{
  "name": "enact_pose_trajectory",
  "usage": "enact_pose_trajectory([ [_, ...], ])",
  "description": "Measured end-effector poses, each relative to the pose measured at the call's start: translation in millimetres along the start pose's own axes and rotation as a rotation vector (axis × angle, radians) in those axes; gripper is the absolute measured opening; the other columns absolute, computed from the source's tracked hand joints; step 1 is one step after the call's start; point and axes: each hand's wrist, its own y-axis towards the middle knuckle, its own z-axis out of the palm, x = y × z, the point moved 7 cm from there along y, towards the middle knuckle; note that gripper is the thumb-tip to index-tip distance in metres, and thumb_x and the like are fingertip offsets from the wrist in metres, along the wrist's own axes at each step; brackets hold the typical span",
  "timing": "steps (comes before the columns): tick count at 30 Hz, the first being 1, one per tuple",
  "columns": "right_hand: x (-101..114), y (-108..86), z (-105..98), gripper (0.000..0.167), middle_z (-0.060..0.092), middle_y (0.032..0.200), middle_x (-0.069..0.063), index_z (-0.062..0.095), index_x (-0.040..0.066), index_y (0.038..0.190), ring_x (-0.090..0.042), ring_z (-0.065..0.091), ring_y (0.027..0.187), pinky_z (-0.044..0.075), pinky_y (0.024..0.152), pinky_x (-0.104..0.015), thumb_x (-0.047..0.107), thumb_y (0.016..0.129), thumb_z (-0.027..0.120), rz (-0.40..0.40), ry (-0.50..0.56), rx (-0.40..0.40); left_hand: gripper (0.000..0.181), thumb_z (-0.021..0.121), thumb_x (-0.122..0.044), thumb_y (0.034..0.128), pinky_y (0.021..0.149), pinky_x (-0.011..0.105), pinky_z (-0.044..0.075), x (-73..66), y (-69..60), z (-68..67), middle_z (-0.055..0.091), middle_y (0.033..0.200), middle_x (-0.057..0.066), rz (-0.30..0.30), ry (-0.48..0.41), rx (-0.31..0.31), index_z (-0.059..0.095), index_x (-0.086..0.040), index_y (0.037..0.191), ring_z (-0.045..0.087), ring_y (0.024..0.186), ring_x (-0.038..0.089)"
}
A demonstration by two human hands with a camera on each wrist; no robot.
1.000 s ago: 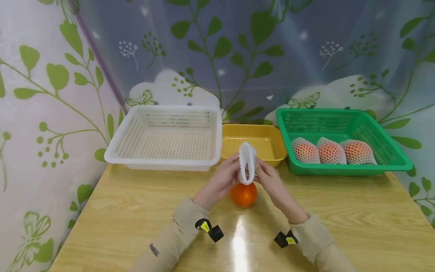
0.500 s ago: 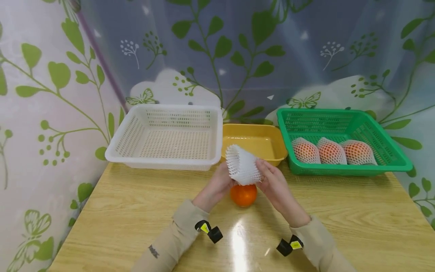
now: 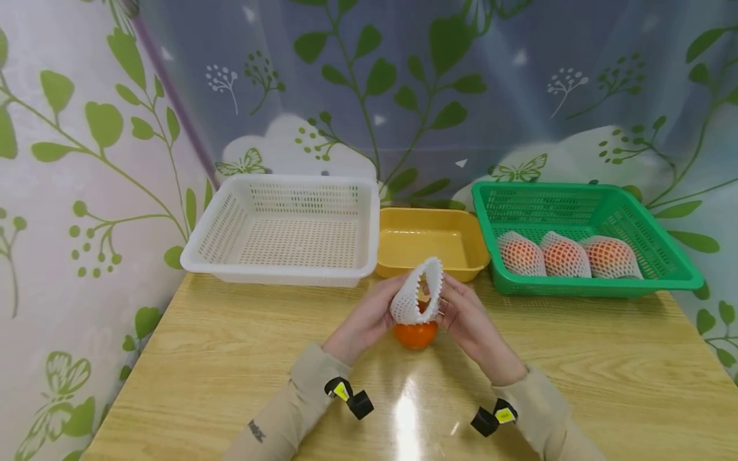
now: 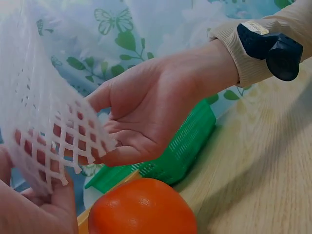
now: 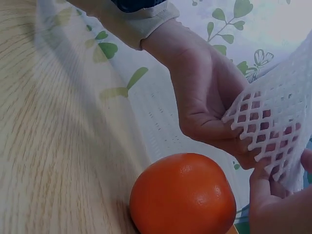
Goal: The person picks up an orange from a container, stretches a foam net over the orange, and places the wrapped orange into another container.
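A white foam net sleeve (image 3: 410,301) is held between both hands, its mouth spread open and tilted up to the right in the head view. My left hand (image 3: 369,314) grips its left side. On the other side, my right hand (image 3: 469,320) holds the rim; its fingers show through the mesh in the left wrist view. Just below the sleeve, a smooth round orange fruit (image 3: 416,337) rests on the table, its top partly covered by the sleeve in the head view. Both wrist views show the fruit (image 5: 183,195) outside the net (image 4: 58,126).
Behind the hands stands a shallow yellow tray (image 3: 398,263). At its left is a white basket (image 3: 277,275), and at its right a green basket (image 3: 576,286) with netted fruits (image 3: 565,256) inside. The wooden table (image 3: 242,371) meets a patterned curtain (image 3: 323,83) at the back.
The sleeve has turned between the hands, from edge-on to opening left, and now opens toward the right. It has dropped slightly nearer the fruit, which stays in place.
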Motion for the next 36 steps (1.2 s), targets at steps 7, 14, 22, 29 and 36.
enact_pose_trajectory([
  [7,-5,-4.8,-11,0.031,0.07,0.095,0.008,0.072,0.025,0.102,-0.006,0.063,0.085,0.052,0.07,-0.019,0.018,0.11,0.043,0.069,-0.109,-0.114,0.044,0.054,-0.028,0.1053,0.082,0.02,0.056,6.4,-1.4,-10.8,0.067,0.107,0.0,-0.018,-0.056,-0.081,0.055,0.004,0.135,0.065,0.096,0.01],
  [14,-23,-9.1,-30,0.027,0.068,0.092,0.007,0.069,0.022,0.098,-0.006,0.06,0.079,0.049,0.067,-0.018,0.02,0.109,0.045,0.185,-0.169,-0.199,0.047,0.055,-0.026,0.1048,0.086,0.023,0.056,25.0,-6.0,-29.3,0.064,0.113,0.004,-0.09,-0.067,-0.103,0.05,0.005,0.139,0.063,0.1,0.014],
  [22,-38,-9.7,-49,0.02,0.067,0.089,0.008,0.067,0.021,0.101,-0.004,0.06,0.075,0.049,0.064,-0.017,0.025,0.109,0.048,0.238,-0.145,-0.259,0.045,0.057,-0.021,0.1036,0.086,0.022,0.057,41.2,-6.8,-41.9,0.065,0.111,0.006,-0.124,-0.122,-0.149,0.05,0.006,0.14,0.065,0.096,0.013],
  [29,-47,-7.7,-54,0.016,0.063,0.087,0.005,0.06,0.018,0.106,-0.005,0.057,0.07,0.046,0.058,-0.017,0.021,0.11,0.044,0.269,-0.212,-0.253,0.044,0.058,-0.023,0.1029,0.082,0.023,0.057,53.8,-6.5,-47.4,0.065,0.111,0.005,-0.152,-0.142,-0.233,0.053,0.003,0.138,0.064,0.095,0.013],
  [36,-51,-8.1,-50,0.026,0.058,0.09,0.002,0.057,0.008,0.122,-0.008,0.056,0.078,0.05,0.066,-0.022,0.02,0.111,0.038,0.275,-0.322,-0.237,0.043,0.056,-0.021,0.1041,0.095,0.03,0.054,58.8,-9.5,-50.2,0.064,0.12,0.009,-0.139,-0.161,-0.325,0.053,0.006,0.137,0.062,0.105,0.016],
])
